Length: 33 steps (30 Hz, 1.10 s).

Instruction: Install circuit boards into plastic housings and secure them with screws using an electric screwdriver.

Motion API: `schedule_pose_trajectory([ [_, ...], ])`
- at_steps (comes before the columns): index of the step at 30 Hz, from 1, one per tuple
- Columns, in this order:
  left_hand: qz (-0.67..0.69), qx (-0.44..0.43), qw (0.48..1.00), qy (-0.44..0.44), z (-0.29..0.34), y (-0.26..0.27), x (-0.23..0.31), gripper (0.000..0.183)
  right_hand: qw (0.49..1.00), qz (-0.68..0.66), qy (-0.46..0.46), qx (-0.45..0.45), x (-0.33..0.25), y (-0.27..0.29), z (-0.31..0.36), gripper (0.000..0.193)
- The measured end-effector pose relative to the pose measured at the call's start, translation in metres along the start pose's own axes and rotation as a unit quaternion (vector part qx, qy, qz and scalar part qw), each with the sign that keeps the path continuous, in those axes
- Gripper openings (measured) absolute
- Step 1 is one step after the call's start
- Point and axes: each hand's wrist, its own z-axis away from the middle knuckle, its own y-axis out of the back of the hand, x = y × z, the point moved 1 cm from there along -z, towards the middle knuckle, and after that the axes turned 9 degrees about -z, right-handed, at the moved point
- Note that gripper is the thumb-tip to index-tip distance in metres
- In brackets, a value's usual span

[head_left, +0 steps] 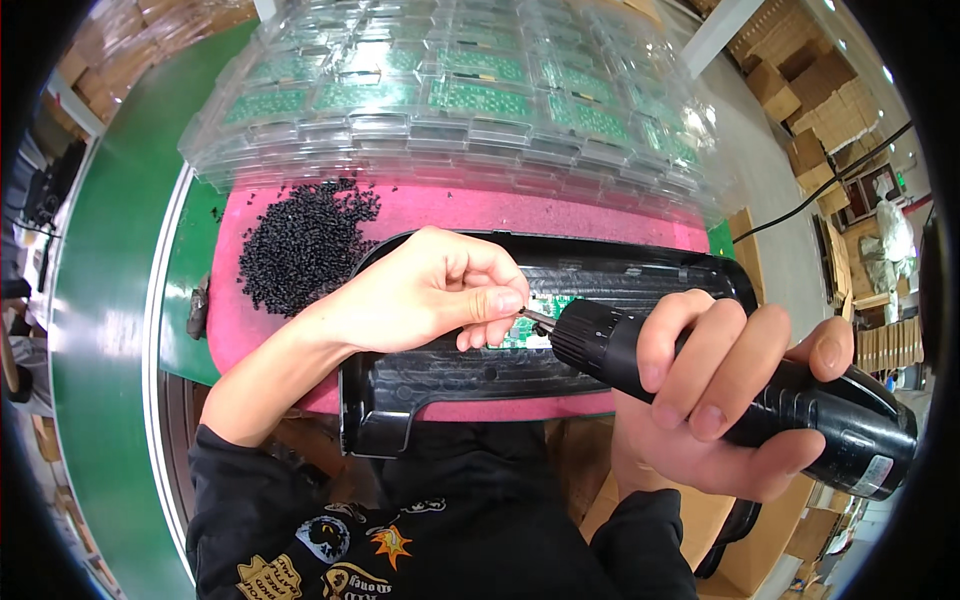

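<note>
My right hand [715, 375] is wrapped round a black electric screwdriver [600, 340], which lies tilted with its bit pointing left. The thumb and forefinger of my left hand [455, 295] are pinched together at the bit's tip, on a small black screw mostly hidden by the fingertips. Below them is a green circuit board [515, 337], partly covered by the hand and the screwdriver's nose. It sits in a long black plastic housing [465, 381] with raised walls and a ribbed inside.
A heap of small black screws [300, 245] lies on the pink mat [520, 208] at the left. Behind, clear plastic trays [450, 130] holding green circuit boards are stacked. The green worktop [120, 300] runs along the left; a black cable [830, 185] hangs at the right.
</note>
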Motion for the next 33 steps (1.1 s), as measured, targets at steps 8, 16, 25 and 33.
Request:
schedule_pose_trajectory([
  [8, 0.021, -0.014, 0.999, 0.019, -0.002, -0.003, -0.001, 0.013, 1.000, 0.011, -0.013, -0.006, -0.001, 0.012, 0.004, 0.038],
  [16, -0.245, 0.125, 0.961, 0.004, -0.001, 0.005, 0.003, 0.009, 0.977, 0.133, -0.154, 0.063, 0.008, 0.062, 0.001, 0.028],
  [25, -0.401, 0.063, 0.911, -0.073, -0.003, 0.001, 0.005, 0.011, 0.970, 0.111, -0.157, 0.149, 0.023, 0.070, 0.006, 0.027],
  [33, -0.535, 0.037, 0.833, -0.136, -0.001, -0.001, 0.003, 0.014, 0.955, 0.203, -0.189, 0.109, 0.027, 0.068, 0.008, 0.027],
])
